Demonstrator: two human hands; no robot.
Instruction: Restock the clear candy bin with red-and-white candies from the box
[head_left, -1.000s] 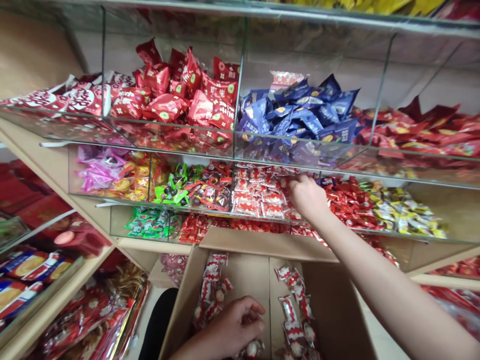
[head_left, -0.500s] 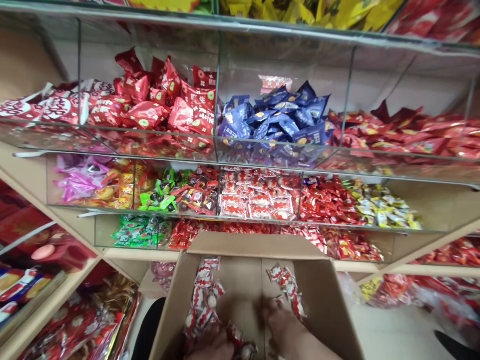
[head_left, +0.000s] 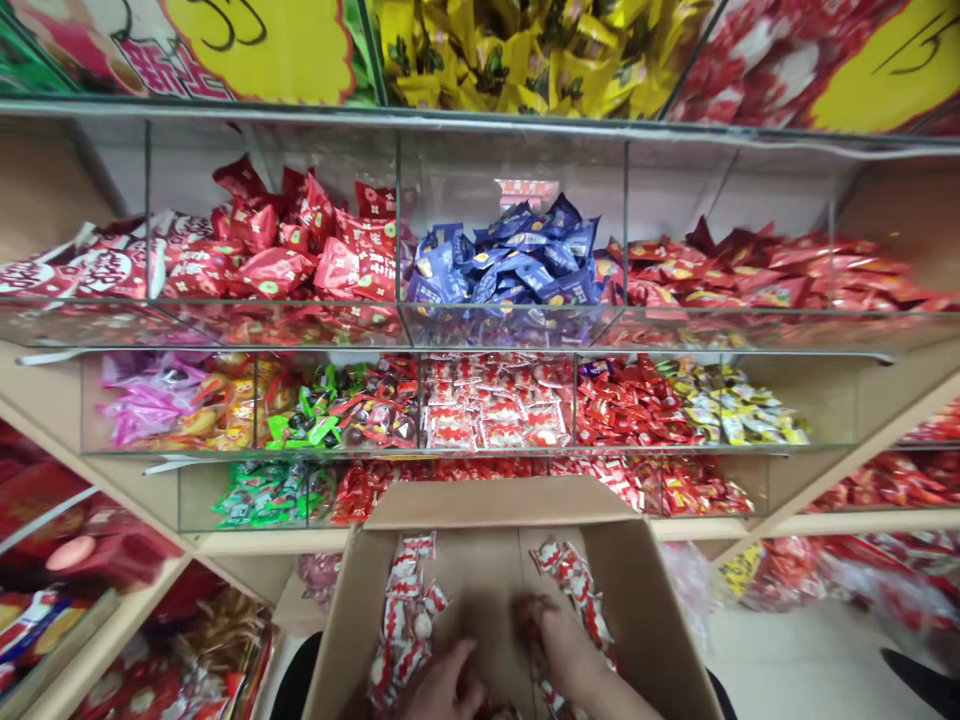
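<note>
An open cardboard box (head_left: pixel 652 610) sits below me with red-and-white wrapped candies (head_left: pixel 405 610) along its left and right inner walls. Both my hands are down inside it. My left hand (head_left: pixel 442 685) lies near the box floor beside the left heap of candies, fingers partly curled. My right hand (head_left: pixel 547 635) reaches among the candies by the right heap, its fingers blurred. The bottom of the frame cuts off both wrists. Straight ahead, a clear bin (head_left: pixel 495 415) on the middle shelf holds the same red-and-white candies.
Tiered clear bins fill the wall: red packets (head_left: pixel 300 245), blue packets (head_left: pixel 510 260), more red ones (head_left: pixel 757 265), pink (head_left: pixel 142 400), green (head_left: pixel 262 490) and yellow-white sweets (head_left: pixel 742 410). Wooden shelves with red goods stand at left. A dark shoe (head_left: pixel 919 665) shows at the lower right.
My right hand left the middle-shelf candy bin and dropped into the box. The view tilted up, bringing the yellow packets and signs on the top shelf into sight.
</note>
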